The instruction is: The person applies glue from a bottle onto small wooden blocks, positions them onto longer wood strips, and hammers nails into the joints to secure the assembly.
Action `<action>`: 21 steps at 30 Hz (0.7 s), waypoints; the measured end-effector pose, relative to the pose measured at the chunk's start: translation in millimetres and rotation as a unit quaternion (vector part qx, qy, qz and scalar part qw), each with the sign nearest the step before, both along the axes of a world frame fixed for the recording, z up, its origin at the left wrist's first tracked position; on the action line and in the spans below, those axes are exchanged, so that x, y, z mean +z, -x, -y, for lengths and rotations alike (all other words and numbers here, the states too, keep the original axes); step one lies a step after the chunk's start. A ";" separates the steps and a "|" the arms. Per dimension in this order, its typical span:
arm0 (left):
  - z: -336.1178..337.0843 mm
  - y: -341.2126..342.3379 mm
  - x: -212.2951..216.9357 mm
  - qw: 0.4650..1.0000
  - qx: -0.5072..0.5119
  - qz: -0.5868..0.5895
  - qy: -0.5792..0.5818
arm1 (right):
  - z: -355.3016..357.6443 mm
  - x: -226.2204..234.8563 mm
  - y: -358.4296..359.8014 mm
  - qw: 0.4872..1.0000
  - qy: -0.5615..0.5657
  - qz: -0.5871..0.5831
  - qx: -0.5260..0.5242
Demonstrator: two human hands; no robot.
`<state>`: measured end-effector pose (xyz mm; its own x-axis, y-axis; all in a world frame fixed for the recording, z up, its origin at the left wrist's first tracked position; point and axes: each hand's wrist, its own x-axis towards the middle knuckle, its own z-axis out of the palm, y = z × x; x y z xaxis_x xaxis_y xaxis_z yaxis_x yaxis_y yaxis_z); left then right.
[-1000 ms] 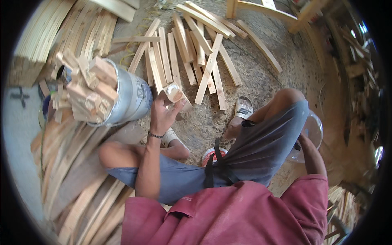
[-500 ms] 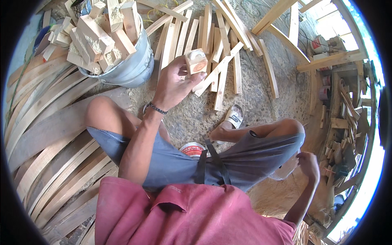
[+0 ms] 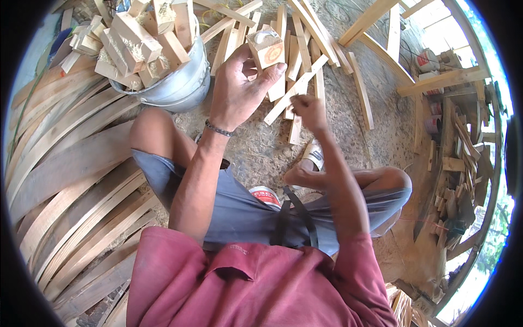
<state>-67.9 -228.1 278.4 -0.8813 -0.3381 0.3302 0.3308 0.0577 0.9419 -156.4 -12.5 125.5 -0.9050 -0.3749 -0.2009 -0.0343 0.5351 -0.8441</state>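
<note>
From my remote seat, nearest at six o'clock sits one round red-and-white tub [image 3: 265,197]; at one o'clock the right hand [image 3: 310,113] is curled and blurred, so I cannot tell if it grips anything, and toward twelve the left hand [image 3: 238,87] pinches one squared pale wooden block [image 3: 267,50]. That block could drop, I judge, if thumb pressure slackens or the right hand bumps it. Beyond, I count one grey-white bucket [image 3: 182,90] at ten-thirty and over a dozen overlapping pale wooden strips [image 3: 310,74] around twelve.
</note>
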 end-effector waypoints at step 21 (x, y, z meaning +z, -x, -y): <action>38.2 -14.9 -8.9 0.998 0.048 -0.007 -0.040 | 30.8 -148.6 -40.0 0.990 -0.129 -0.051 -0.001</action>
